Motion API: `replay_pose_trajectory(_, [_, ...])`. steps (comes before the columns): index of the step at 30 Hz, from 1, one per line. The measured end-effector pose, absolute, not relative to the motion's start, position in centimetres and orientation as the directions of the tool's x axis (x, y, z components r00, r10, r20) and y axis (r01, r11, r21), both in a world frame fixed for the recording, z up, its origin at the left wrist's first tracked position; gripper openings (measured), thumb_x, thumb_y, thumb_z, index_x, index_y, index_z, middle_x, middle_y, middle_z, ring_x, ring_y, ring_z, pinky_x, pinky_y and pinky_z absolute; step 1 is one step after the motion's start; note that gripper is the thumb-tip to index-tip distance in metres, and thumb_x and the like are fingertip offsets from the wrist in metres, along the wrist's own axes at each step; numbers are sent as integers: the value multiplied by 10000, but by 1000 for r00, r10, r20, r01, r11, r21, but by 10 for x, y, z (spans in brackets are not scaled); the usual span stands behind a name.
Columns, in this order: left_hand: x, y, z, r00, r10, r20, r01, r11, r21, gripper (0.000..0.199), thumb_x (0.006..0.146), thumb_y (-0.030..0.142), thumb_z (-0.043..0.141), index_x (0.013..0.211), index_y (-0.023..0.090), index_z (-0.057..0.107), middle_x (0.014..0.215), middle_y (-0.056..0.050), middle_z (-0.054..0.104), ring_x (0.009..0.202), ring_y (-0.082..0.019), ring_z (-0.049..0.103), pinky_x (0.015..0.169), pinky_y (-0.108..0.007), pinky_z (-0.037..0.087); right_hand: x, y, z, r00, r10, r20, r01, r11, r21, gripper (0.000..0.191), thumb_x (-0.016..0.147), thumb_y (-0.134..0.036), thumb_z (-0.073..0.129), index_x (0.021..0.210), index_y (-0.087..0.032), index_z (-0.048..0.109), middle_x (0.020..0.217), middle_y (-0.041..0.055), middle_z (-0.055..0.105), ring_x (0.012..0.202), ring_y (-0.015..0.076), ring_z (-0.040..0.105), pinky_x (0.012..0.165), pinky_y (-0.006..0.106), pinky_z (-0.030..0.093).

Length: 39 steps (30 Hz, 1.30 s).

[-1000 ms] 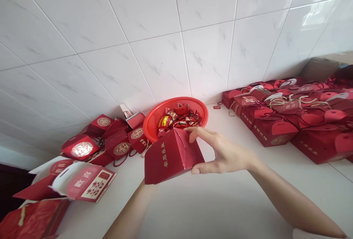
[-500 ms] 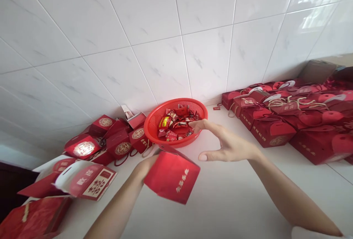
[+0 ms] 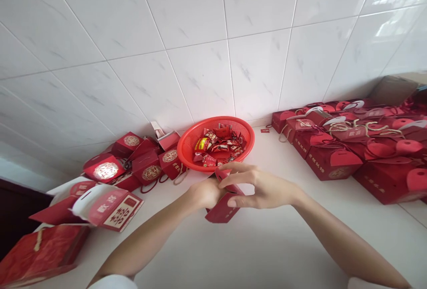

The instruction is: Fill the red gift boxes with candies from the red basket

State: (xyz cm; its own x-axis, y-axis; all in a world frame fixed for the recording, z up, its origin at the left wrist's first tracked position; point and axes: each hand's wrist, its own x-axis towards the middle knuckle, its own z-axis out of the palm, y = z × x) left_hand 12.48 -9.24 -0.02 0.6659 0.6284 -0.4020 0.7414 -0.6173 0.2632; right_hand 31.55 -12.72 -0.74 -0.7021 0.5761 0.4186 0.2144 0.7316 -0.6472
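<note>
In front of the basket I hold a small red gift box (image 3: 224, 212) with pale gold characters on one side and its top flaps up. My left hand (image 3: 203, 193) is closed on the box from the left, its fingertips hidden by the box and my other hand. From the right, my right hand (image 3: 263, 186) curls its fingers over the raised flap, with the thumb against the front edge. Just behind both hands stands a red plastic basket (image 3: 184, 151) with wrapped candies (image 3: 213, 144) inside.
Decorated red boxes (image 3: 147, 169) lie heaped on the left, with an open box (image 3: 113, 209) and a red bag (image 3: 43, 251) nearer me. Rows of closed red boxes (image 3: 333, 162) fill the right side. A tiled wall (image 3: 200, 75) rises behind the white counter (image 3: 267, 253).
My right hand has moved left and down onto the box. The box has turned and dropped a little behind the hands, and my left hand now shows at its top left.
</note>
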Motion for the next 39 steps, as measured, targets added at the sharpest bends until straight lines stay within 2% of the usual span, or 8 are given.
replay_pose_trajectory(6, [119,-99,3,678,568,-466,695,-701,158,290,802,23,444,911,168,671,924,-114,718,843,-282,685,647,-334,523,317,-126,-10,-669,687,285,474,689,-549,248,1012,-388,539,1008,-185,681,1051,95,685,852,201,650,758,345,521])
replay_pose_trajectory(11, [111,-104,-1,709,571,-413,684,-699,208,418,764,-36,425,1026,171,676,1132,-121,701,1067,-284,660,819,-330,535,307,-128,-11,-701,639,318,415,727,-547,289,1022,-353,520,1243,-193,616,1210,130,633,923,202,652,770,326,522])
replay_pose_trajectory(18, [101,-102,-1,802,517,-298,597,-696,400,292,952,163,443,1088,213,697,1278,-86,646,1238,-247,579,1025,-347,485,310,-129,-10,-667,732,139,599,637,-485,204,1016,-294,508,1158,-197,619,985,66,689,760,187,633,669,304,450])
replay_pose_trajectory(22, [84,-105,10,797,525,-299,602,-643,474,339,933,197,518,1232,262,666,1421,-57,570,1316,-247,540,1079,-367,460,315,-132,-8,-643,765,44,671,590,-449,395,961,-462,601,1263,-210,563,872,36,684,719,211,634,649,307,426])
replay_pose_trajectory(26, [71,-113,17,732,610,-304,676,-594,435,537,851,204,638,1370,326,580,1675,-11,250,1511,-316,298,1148,-427,409,314,-136,-9,-628,776,-49,734,570,-369,692,843,-566,719,1392,-224,471,884,52,695,778,275,674,670,324,427])
replay_pose_trajectory(29, [65,-119,14,684,677,-271,722,-577,381,684,862,212,632,1497,372,438,1714,7,93,1557,-316,164,1182,-438,364,310,-142,-10,-623,776,-96,756,566,-327,685,818,-614,721,1332,-223,491,792,26,672,706,279,665,622,307,392])
replay_pose_trajectory(35, [55,-120,6,589,773,-235,797,-510,324,495,974,301,472,1469,308,494,1697,-32,184,1490,-319,351,1142,-408,416,304,-151,-6,-580,808,-98,799,543,-257,615,764,-640,771,1093,-196,501,739,3,627,641,252,627,566,283,317])
replay_pose_trajectory(39, [61,-125,7,558,789,-257,817,-467,338,582,934,423,561,1488,280,454,1696,-75,160,1456,-337,400,1114,-412,438,306,-153,-2,-506,855,-115,855,480,-197,731,705,-652,813,1159,-180,487,705,-6,606,624,255,623,539,276,288])
